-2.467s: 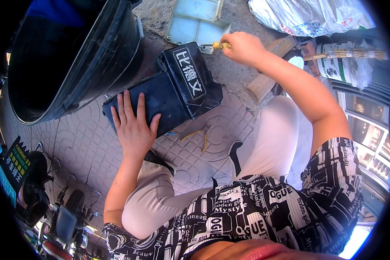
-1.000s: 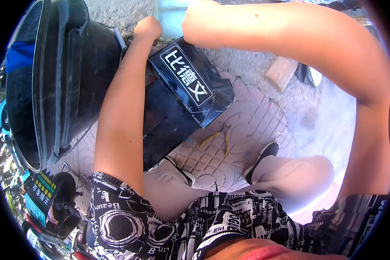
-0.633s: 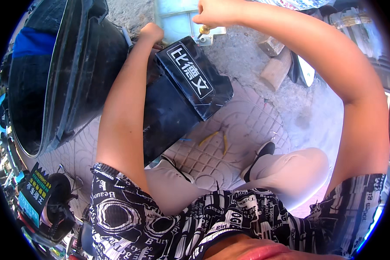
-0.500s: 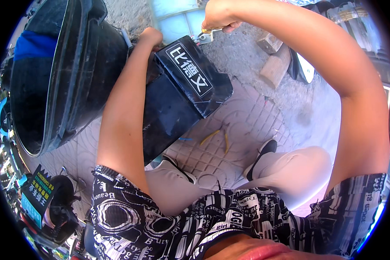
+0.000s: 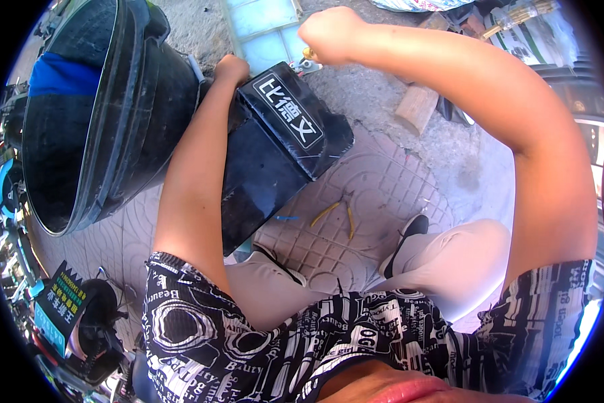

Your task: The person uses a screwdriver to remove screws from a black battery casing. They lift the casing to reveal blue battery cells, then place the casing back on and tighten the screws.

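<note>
My right hand is closed around the yellow handle of a tool that looks like a screwdriver. Its tip points down at the far end of a black plastic case, close to some small metal parts. That case lies on the paving in front of me and has a white-lettered label on its raised end. At the far left corner of the case rests my left hand, with its fingers turned away and hidden.
A large black tub tilts on the left, blue cloth inside it. Yellow-handled pliers lie open on the paving near my feet. A pale blue translucent panel is beyond the case, and a wooden block sits to the right.
My right hand has shifted slightly left and turned, keeping its grip on the yellow-handled tool. The left hand stays at the case's corner. The view has shifted a little.
</note>
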`<act>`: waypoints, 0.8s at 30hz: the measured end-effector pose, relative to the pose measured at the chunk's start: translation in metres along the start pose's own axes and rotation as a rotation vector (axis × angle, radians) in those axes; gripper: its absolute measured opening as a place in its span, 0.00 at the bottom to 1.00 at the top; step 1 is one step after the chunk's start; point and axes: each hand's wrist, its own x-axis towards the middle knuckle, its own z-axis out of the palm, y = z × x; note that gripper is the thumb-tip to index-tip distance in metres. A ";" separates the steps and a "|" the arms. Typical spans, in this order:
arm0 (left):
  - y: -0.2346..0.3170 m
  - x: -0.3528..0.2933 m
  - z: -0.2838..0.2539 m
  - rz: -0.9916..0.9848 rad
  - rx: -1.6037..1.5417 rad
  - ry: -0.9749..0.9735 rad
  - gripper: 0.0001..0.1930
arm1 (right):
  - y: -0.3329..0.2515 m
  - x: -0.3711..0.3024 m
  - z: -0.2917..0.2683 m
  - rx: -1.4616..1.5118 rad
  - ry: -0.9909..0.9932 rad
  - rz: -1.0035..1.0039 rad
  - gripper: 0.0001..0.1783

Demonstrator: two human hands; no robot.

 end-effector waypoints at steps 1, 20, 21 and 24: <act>0.005 -0.004 -0.003 0.022 0.026 -0.005 0.14 | 0.002 0.000 -0.003 0.146 -0.046 0.123 0.06; -0.005 0.017 0.018 -0.176 -0.337 0.100 0.24 | 0.013 0.012 -0.004 0.334 -0.084 0.168 0.11; -0.005 0.015 0.019 -0.174 -0.325 0.099 0.24 | 0.012 0.008 -0.005 0.501 -0.151 0.174 0.12; -0.004 0.014 0.014 -0.178 -0.312 0.071 0.20 | 0.002 0.026 -0.010 0.635 -0.357 0.628 0.12</act>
